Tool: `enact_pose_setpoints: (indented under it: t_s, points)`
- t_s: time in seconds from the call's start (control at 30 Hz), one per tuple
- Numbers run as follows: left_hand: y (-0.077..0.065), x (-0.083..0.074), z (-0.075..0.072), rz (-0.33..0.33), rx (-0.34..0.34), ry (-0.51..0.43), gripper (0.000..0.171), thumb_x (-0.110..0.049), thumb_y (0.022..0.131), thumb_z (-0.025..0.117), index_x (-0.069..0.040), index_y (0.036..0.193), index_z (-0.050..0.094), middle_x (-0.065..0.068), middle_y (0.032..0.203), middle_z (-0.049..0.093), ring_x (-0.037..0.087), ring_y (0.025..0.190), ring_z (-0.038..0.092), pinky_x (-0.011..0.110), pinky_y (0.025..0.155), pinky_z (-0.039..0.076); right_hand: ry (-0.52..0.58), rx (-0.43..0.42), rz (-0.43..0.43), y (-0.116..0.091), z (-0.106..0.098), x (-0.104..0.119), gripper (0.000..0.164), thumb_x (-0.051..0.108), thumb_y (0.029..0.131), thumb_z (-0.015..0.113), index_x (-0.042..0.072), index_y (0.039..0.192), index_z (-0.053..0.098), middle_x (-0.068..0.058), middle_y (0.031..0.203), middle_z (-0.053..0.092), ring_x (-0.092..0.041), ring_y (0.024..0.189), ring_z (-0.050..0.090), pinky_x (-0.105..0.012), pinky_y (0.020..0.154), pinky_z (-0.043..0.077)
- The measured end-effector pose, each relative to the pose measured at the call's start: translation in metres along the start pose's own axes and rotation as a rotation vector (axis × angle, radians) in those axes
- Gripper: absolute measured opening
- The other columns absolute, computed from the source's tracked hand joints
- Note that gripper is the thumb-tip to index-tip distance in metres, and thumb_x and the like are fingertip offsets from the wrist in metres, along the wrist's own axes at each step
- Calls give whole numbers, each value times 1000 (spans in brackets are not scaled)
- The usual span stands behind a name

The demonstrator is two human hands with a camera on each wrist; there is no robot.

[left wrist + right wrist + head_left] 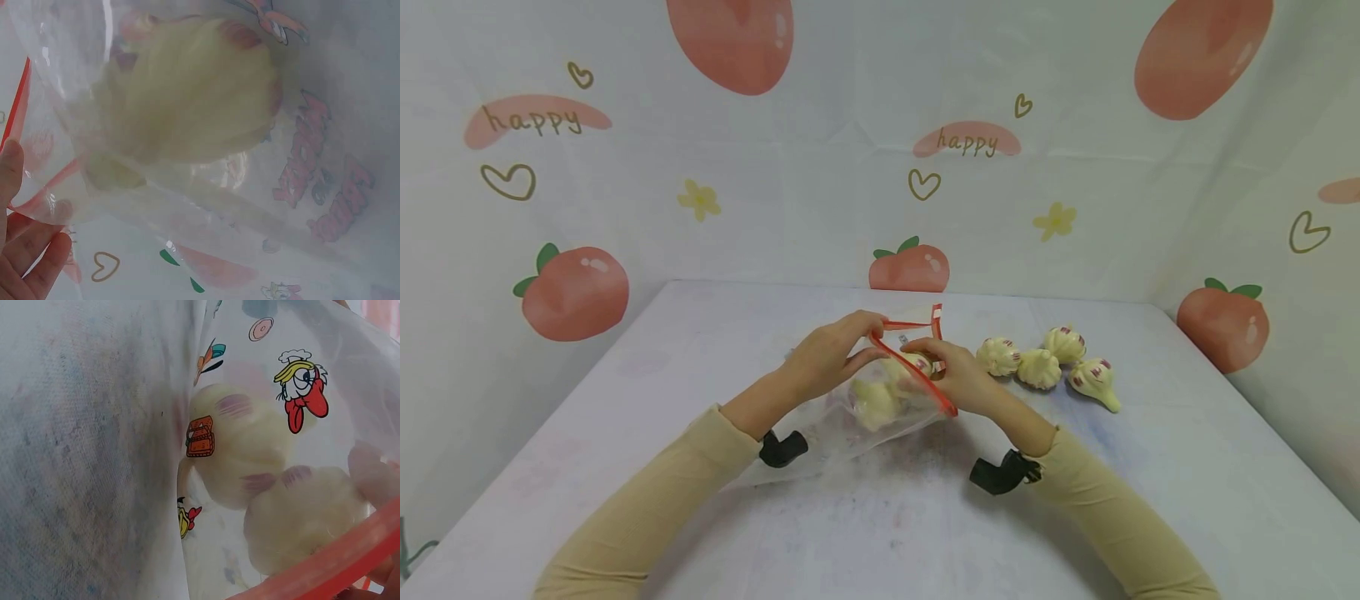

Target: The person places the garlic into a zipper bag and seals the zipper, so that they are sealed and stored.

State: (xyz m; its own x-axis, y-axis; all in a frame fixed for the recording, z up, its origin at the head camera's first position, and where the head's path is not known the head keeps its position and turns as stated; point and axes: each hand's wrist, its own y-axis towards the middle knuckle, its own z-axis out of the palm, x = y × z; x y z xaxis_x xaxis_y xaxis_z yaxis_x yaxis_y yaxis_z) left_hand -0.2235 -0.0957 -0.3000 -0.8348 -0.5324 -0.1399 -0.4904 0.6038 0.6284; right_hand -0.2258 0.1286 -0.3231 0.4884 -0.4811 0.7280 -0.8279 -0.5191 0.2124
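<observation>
Nearby, bagged garlic (874, 406), four loose bulbs (1039, 369), backdrop (812, 167)

Clear red-edged bag (838, 435), mouth open, purple-marked garlic bulbs (874, 403) inside

The head view looks forward and down over the bench (887, 533) from its near side, far enough back for both far corners. The left wrist view looks close up through the bag (838, 432) toward the wall cloth (820, 221); the right wrist view, also close, faces bag and bench. All three share the bag.
</observation>
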Motion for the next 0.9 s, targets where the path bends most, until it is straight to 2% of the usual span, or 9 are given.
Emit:
enact_pose_setpoints:
  t_s: [0.1, 0.37, 0.7, 0.9]
  points:
    - [1, 0, 0, 2, -11, 3, 30, -17, 81, 71, -4, 101, 52, 9, 102, 63, 19, 90, 65, 29, 71, 54, 13, -3, 15, 1, 1, 1, 50, 21, 80, 74, 2, 123, 56, -17, 121, 60, -30, 104, 59, -28, 76, 55]
    - [3, -2, -1, 15, -48, 14, 30, -14, 80, 72, -3, 100, 53, 9, 98, 63, 20, 89, 65, 30, 72, 54, 15, -1, 76, 2, 3, 3, 50, 26, 79, 74, 8, 123, 57, -12, 122, 60, -28, 106, 57, -29, 76, 54]
    - [3, -3, -3, -9, -42, 20, 31, -14, 80, 72, -2, 102, 53, 10, 99, 63, 21, 90, 65, 31, 73, 55, 15, 5, 45, 3, 3, 5, 55, 25, 80, 73, 5, 127, 53, -15, 121, 58, -27, 105, 55, -40, 89, 53]
    - [1, -1, -5, -9, -41, -17, 28, -12, 81, 71, -2, 100, 53, 10, 100, 62, 22, 91, 66, 31, 75, 55, 39, -12, 2, 0, -1, 7, 51, 16, 82, 72, 0, 126, 53, -21, 127, 56, -37, 115, 56, -42, 94, 49]
